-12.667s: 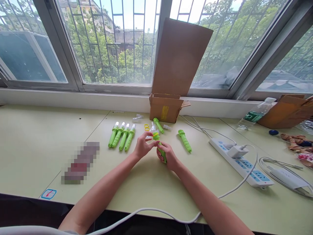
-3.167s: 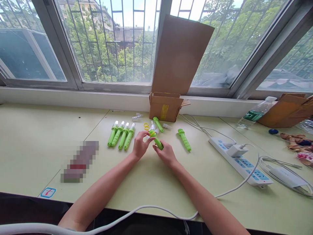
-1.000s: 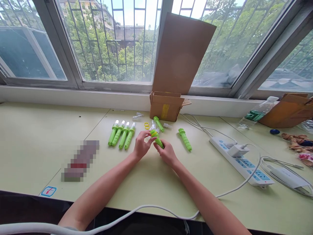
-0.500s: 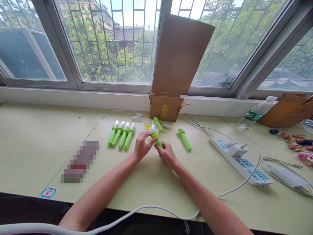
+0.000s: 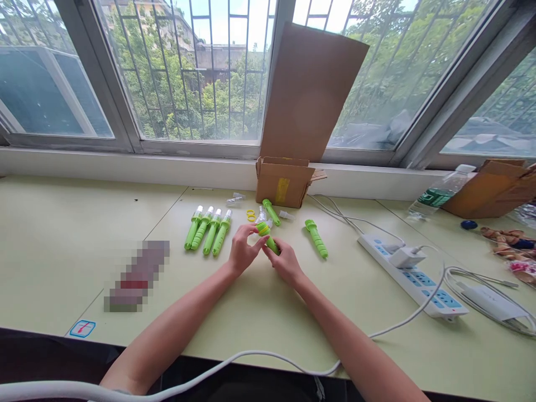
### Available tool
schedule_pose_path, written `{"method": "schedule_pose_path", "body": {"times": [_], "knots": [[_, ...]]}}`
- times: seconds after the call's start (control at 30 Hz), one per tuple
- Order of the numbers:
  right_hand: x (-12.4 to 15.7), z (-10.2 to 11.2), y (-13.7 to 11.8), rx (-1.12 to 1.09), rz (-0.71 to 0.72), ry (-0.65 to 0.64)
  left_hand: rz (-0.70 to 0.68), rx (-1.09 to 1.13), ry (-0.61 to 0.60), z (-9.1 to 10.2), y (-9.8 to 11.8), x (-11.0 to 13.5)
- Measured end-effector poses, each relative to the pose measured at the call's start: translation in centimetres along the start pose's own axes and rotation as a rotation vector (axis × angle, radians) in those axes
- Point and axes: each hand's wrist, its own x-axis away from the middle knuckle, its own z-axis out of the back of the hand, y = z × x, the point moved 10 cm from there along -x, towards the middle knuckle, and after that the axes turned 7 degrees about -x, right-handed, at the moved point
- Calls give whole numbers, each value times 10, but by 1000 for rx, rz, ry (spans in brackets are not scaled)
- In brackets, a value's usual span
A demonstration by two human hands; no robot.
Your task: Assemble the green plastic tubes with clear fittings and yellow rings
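Observation:
My right hand (image 5: 286,261) grips a green ribbed handle (image 5: 270,242) that tilts up to the left. At its upper end my left hand (image 5: 242,250) pinches the green head with a yellow ring (image 5: 263,228). Both hands hover just above the pale green table (image 5: 62,245). To the left lie several finished green pieces with clear caps (image 5: 208,230) in a row. Behind the hands lie a loose yellow ring (image 5: 250,215), another green handle (image 5: 271,211) and small clear caps (image 5: 234,199). One more green handle (image 5: 316,238) lies to the right.
A small open cardboard box (image 5: 282,182) stands by the window sill with a tall cardboard flap (image 5: 312,92) behind it. A white power strip (image 5: 412,276) with a plugged charger and cables lies at the right. A plastic bottle (image 5: 438,196) and another carton (image 5: 494,190) are at the far right.
Over the last second the hands have stayed on the same green piece, with only small shifts of the fingers at its head. Nothing else on the table moved.

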Motion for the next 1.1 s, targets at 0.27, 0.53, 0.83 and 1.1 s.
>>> {"method": "schedule_pose_path", "body": {"times": [0.27, 0.53, 0.83, 1.1], "knots": [[0, 8, -2, 42, 41, 64, -35, -54, -18, -1, 8, 0], [5, -7, 5, -278, -106, -57, -83, -59, -52, -2, 16, -1], [10, -24, 15, -455, -289, -246, -34, 79, -67, -5, 7, -2], [1, 11, -8, 116, 53, 114, -41, -30, -12, 0, 5, 0]]}}
